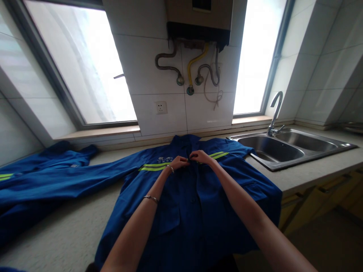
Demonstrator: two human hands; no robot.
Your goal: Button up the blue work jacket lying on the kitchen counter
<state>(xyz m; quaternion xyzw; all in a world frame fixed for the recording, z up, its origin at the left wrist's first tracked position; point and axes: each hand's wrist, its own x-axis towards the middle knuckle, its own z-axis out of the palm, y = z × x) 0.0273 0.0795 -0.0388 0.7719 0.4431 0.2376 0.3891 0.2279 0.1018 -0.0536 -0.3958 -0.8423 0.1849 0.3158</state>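
A blue work jacket (181, 211) with yellow-green stripes lies spread front side up on the countertop, its collar toward the wall. My left hand (179, 162) pinches the edge of the front opening at chest height, beside the white print. Close against it, my right hand (200, 156) grips the other front edge at the same height. Both sets of fingers are closed on the cloth near the top of the placket. Whether a button is between the fingertips is too small to tell. Lower down, a button (193, 201) shows on the placket.
More blue clothing (42, 181) lies at the left on the countertop (93, 223), under the jacket's outstretched sleeve. A double steel sink (272, 166) with a faucet (275, 113) stands at the right, touched by the other sleeve. A water heater (198, 19) with pipes hangs above.
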